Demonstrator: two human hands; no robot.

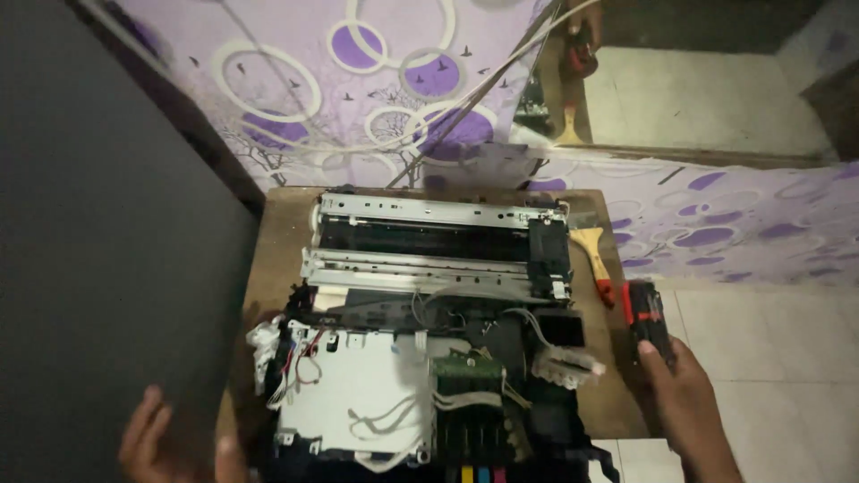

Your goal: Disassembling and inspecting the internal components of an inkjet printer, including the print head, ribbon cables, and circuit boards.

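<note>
The right hand (684, 402) is closed around the lower end of a red-and-black power screwdriver (646, 324), which points away from the person at the right edge of the wooden bench (277, 241). The left hand (165, 443) sits low at the left with its fingers spread apart, holding nothing; it lies against the edge of a large dark panel (107, 250). Between the two hands stands an opened printer (429, 331), cover off, with metal rails, white wiring and a green circuit board (465, 368) exposed. This looks like the dismantling stage; the next move would call for setting the driver tip squarely on a screw. Just beyond the right hand lies a wooden-handled paintbrush (593, 255). A row of coloured ink patches (479, 472) shows at the printer's near edge.
</note>
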